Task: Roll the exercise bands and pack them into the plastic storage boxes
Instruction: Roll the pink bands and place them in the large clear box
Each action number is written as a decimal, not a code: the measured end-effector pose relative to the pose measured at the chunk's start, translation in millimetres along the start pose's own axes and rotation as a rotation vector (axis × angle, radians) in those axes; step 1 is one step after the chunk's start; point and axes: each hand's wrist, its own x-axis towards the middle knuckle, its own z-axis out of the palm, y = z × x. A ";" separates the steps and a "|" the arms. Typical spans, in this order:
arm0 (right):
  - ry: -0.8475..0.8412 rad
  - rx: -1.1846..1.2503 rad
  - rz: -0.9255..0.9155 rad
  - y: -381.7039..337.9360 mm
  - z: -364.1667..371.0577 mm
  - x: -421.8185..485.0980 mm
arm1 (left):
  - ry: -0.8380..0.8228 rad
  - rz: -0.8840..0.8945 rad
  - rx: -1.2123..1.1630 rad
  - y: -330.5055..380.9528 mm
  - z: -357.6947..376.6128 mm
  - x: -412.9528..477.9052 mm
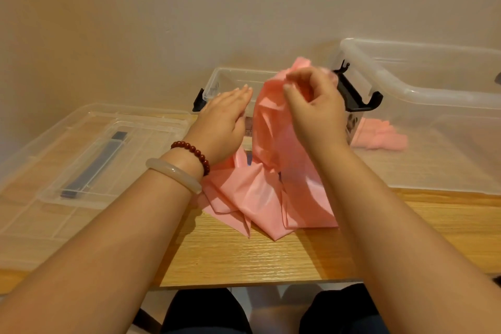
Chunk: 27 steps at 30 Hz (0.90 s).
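Right hand [314,111] pinches the crumpled pink band [265,192] at centre frame; left hand [225,119] flat, grip wide. Creases may spoil the roll.

A thin pink stretchy band [271,192] hangs crumpled before a small clear plastic box [230,71]. A big clear plastic box [385,81] beside it holds more pink bands [379,138].

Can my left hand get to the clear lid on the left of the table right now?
Probably yes. The left hand is open and empty; the lid lies flat beside that forearm, nothing between them. Only the right hand pinches the pink band.
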 end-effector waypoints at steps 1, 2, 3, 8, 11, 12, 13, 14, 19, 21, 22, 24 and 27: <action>0.007 -0.033 -0.005 4.6 -0.3 -4.6 | 0.003 0.000 -0.042 2.1 1.2 -1.2; 0.037 -0.038 -0.016 6.9 -1.0 -8.7 | 0.020 0.000 -0.079 3.6 3.1 -4.2; 0.087 -0.017 -0.024 8.2 -2.2 -11.9 | 0.054 0.009 -0.099 4.7 5.9 -8.3; 0.334 -0.050 -0.059 6.7 -15.6 -17.8 | -0.086 -0.142 -0.102 12.9 19.1 -25.9; 0.321 -0.179 -0.101 9.5 -23.8 -20.9 | -0.302 -0.285 -0.102 13.0 22.2 -29.8; 0.287 -0.221 -0.098 9.9 -25.8 -22.1 | -0.312 -0.291 -0.122 12.1 21.7 -30.3; 0.247 -0.265 -0.080 10.2 -27.4 -23.8 | -0.313 -0.282 -0.135 11.4 20.3 -30.5; 0.195 -0.317 -0.049 9.5 -29.4 -25.4 | -0.329 -0.263 -0.125 10.7 19.3 -30.4; -0.355 -0.857 0.190 7.9 -35.1 -27.9 | -0.380 -0.246 -0.013 9.6 24.2 -28.0; -0.596 -0.990 0.312 3.6 -32.1 -29.2 | -0.273 -0.284 -0.044 9.2 25.2 -25.2; -0.665 -1.035 0.352 3.0 -30.3 -29.5 | -0.200 -0.307 -0.080 9.3 23.0 -23.6; -0.664 -1.079 0.358 2.2 -27.9 -29.7 | -0.077 -0.346 -0.165 9.1 15.3 -20.7; -0.396 -0.964 0.138 2.0 -24.9 -33.2 | -0.014 -0.303 -0.231 12.4 5.4 -19.2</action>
